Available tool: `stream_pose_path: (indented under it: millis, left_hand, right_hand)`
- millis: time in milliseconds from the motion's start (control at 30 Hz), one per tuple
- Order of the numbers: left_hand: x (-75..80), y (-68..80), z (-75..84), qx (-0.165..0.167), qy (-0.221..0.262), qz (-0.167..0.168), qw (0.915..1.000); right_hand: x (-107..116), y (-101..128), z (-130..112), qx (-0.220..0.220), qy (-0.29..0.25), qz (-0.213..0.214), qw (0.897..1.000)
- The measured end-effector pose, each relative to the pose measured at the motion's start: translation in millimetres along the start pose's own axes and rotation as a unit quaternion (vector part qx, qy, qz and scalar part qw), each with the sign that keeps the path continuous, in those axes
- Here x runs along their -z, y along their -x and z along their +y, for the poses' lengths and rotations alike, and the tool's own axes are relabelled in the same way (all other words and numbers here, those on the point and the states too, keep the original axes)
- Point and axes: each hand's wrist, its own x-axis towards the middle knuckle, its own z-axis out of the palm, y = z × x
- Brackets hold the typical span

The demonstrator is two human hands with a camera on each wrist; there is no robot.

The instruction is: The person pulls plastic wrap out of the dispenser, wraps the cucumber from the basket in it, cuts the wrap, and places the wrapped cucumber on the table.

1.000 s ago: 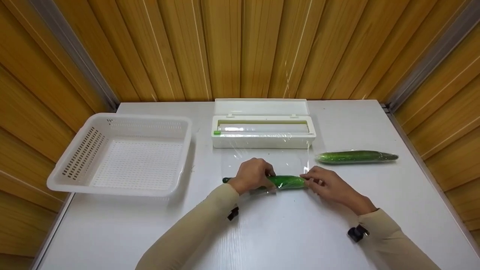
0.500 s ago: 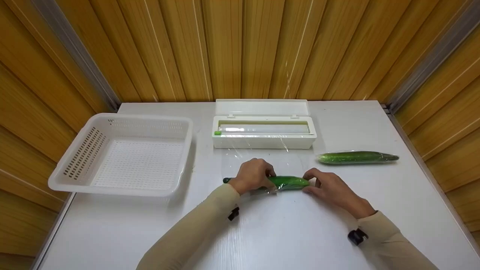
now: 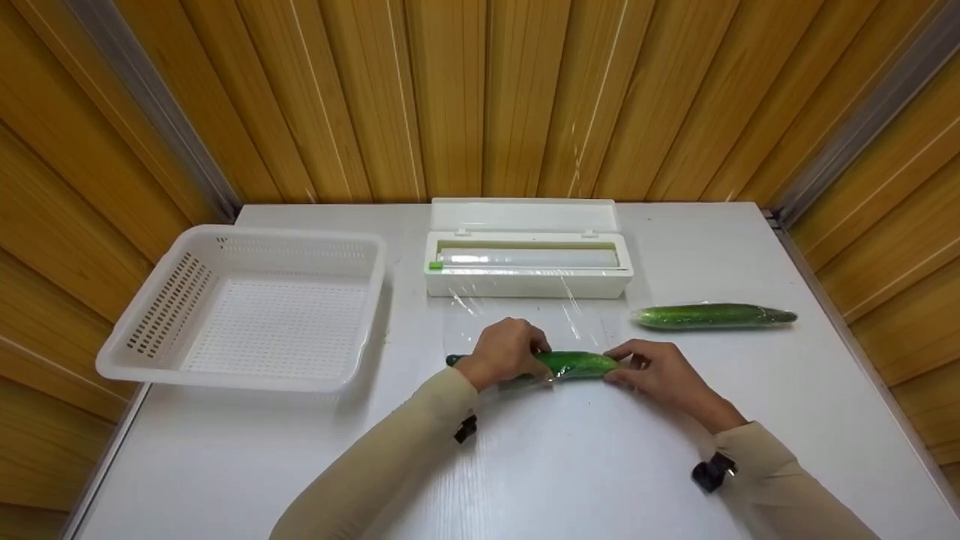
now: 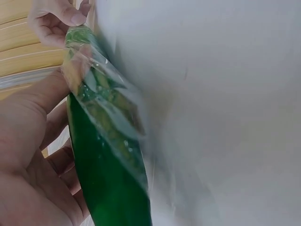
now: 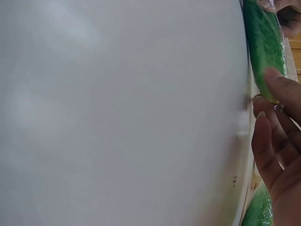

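Note:
A green cucumber (image 3: 574,364) lies crosswise in front of the wrap dispenser, partly covered by clear plastic wrap (image 4: 101,89). My left hand (image 3: 506,349) grips its middle, thumb on the near side pressing the film against the skin. At the cucumber's right end my right hand (image 3: 656,371) pinches the tip and the film there between thumb and fingers, as the right wrist view shows with the thumb (image 5: 282,87) on top. A sheet of film (image 3: 517,311) stretches from the dispenser to the cucumber. The left hand hides part of the cucumber's left half.
Behind stands a white wrap dispenser (image 3: 529,285), lid raised, with a film roll (image 3: 529,258) inside. A white perforated basket (image 3: 240,380) sits at the left. To the right lies a second cucumber (image 3: 712,316), wrapped in film. Corrugated wood-look panels (image 3: 480,97) enclose the table.
My right hand has let its fingers down from the film's right edge onto the cucumber's right tip. The left hand keeps its grip in the same place.

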Motion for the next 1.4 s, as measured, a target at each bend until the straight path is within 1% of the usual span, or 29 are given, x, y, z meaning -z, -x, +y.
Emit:
stream_pose_path:
  millis: [133,233,300,400,500,567,700,800,900,967,1033,1133,1200,1300,1400]
  left_hand:
    - [2.0,0.7,-3.9,-0.027,-0.006,0.001,0.9996]
    - [5.6,3.3,-10.1,-0.049,0.014,0.011,0.9986]
    - [10.1,7.1,-14.8,-0.061,0.037,0.025,0.9972]
    - [20.9,17.3,-22.1,-0.073,0.064,0.055,0.9937]
    - [34.9,32.8,-28.8,-0.084,0.076,0.072,0.9909]
    - [43.5,45.2,-34.2,-0.083,0.074,0.069,0.9914]
    - [54.3,71.0,-47.1,-0.068,0.045,0.044,0.9957]
    - [56.6,87.2,-55.8,-0.05,0.012,0.03,0.9982]
    - [55.8,97.9,-60.4,-0.036,-0.012,0.014,0.9992]
    - [54.3,101.5,-61.9,-0.036,-0.028,0.004,0.9989]
    - [52.6,102.8,-62.9,-0.048,-0.04,-0.002,0.998]
    - [51.1,103.3,-64.4,-0.071,-0.061,0.003,0.9956]
    - [50.6,103.9,-65.5,-0.078,-0.067,0.004,0.9947]
    - [50.9,106.0,-66.8,-0.076,-0.062,0.012,0.9951]
    - [51.3,107.8,-68.2,-0.075,-0.039,0.028,0.9961]
  right_hand:
    - [0.8,-1.1,-1.7,0.005,-0.002,0.0,1.0]
    - [1.2,-1.4,-2.5,0.006,-0.008,0.001,1.0]
    - [0.8,-1.2,-2.4,0.009,-0.012,0.0,1.0]
    - [-0.7,-0.3,-2.0,0.014,-0.016,-0.003,1.0]
    - [-2.0,0.6,-1.4,0.018,-0.015,-0.006,1.0]
    - [-1.9,1.1,-1.7,0.022,-0.014,-0.004,1.0]
    - [-0.5,1.5,-2.9,0.03,-0.009,-0.005,1.0]
    - [0.1,1.3,-2.2,0.03,-0.005,-0.007,1.0]
    - [0.4,1.3,-0.9,0.029,-0.005,-0.006,1.0]
    - [0.6,1.2,0.0,0.03,-0.005,-0.005,1.0]
    - [0.8,1.1,-0.2,0.028,-0.005,-0.005,1.0]
    - [1.1,0.6,-0.9,0.025,-0.008,-0.006,1.0]
    - [1.2,0.1,-2.1,0.026,-0.01,-0.006,1.0]
    - [1.4,-0.8,-2.6,0.029,-0.007,-0.006,1.0]
    - [1.7,-0.8,-1.6,0.029,-0.002,-0.003,1.0]
